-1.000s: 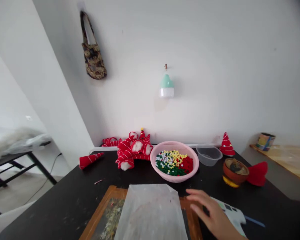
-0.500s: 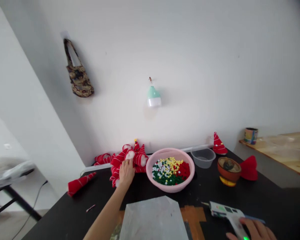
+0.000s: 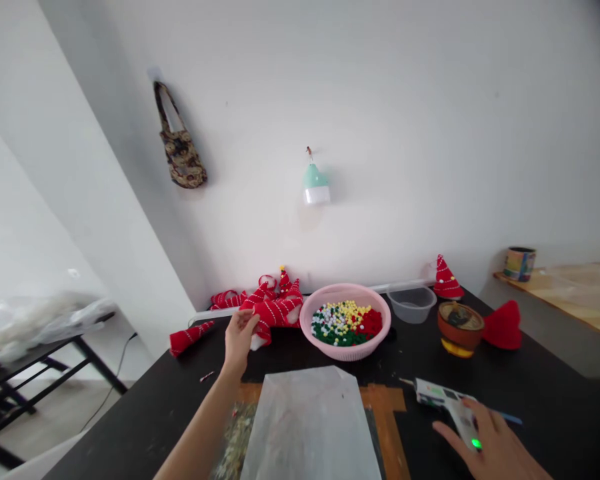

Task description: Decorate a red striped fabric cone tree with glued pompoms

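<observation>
My left hand (image 3: 241,337) is closed on a red striped cone (image 3: 275,312) at the front of a pile of similar cloth cones. Close to the right edge, my right hand (image 3: 490,437) lies over the handle of a white glue gun (image 3: 447,400) with a green light; its thumb is spread away from the fingers, which rest on the handle. A pink basket (image 3: 307,333) of small coloured pompoms stands right of the pile. In front of it lies a pale sheet (image 3: 313,427).
One red cone (image 3: 190,338) lies at the left. To the right stand a clear tub (image 3: 413,305), a decorated cone (image 3: 447,280), a brown pot (image 3: 460,330) and a red cloth piece (image 3: 503,327). Brown tape (image 3: 387,407) borders the sheet.
My left hand has drawn back from the pile with a red cone between its fingers. My right hand has come further into view over the glue gun. The view has shifted.
</observation>
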### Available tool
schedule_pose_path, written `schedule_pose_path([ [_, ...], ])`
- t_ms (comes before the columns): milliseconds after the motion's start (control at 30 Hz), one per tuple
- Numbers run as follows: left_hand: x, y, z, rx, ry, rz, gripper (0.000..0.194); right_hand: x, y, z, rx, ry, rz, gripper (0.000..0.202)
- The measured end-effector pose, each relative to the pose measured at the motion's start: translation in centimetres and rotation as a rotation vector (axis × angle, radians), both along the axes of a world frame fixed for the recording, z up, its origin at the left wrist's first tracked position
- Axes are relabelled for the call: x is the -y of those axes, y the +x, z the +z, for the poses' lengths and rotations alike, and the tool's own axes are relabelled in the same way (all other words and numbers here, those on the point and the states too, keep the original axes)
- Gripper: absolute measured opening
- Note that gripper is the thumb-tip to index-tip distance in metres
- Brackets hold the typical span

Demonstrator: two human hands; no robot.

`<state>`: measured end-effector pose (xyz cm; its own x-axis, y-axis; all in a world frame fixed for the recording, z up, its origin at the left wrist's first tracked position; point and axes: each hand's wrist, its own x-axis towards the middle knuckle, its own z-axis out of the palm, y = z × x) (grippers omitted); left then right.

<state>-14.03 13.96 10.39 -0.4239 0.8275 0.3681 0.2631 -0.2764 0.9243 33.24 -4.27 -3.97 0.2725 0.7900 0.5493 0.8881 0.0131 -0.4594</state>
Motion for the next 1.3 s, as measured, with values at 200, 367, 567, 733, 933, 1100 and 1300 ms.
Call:
schedule_pose_path([
  [200, 10.1, 3.3, -5.7, 0.392, -0.028, -0.057, 0.049, 0.3, -1.3, 0.9, 0.189, -0.129, -0.074, 0.059],
  [367, 14.2, 5.5, -9.8, 0.585, -0.048, -0.053, 0.042, 0.7, -0.7, 1.0, 0.231, -0.315, -0.063, 0.058],
  [567, 16.4, 7.0, -12.1, 0.658, -0.083, -0.128, 0.049, 0.9, -0.7, 1.4, 0.354, -0.427, -0.051, 0.048],
  [733, 17.1, 7.4, -12.6, 0.648, -0.093, -0.14, 0.046, 1.8, -0.8, 0.6, 0.273, -0.353, -0.05, 0.051],
  [933, 17.0, 7.5, -12.3, 0.686, -0.081, -0.126, 0.038, 3.1, -0.8, 1.1, -0.303, -0.174, 0.05, 0.057],
  [1100, 17.1, 7.4, -12.5, 0.693, -0.11, -0.117, 0.038, 3.4, -0.8, 3.8, -1.227, -0.168, 0.326, 0.06],
  [1300, 17.0, 7.4, -12.6, 0.703, -0.125, -0.074, 0.039, 1.6, -3.8, 8.2, -1.85, -0.169, 0.547, 0.041],
])
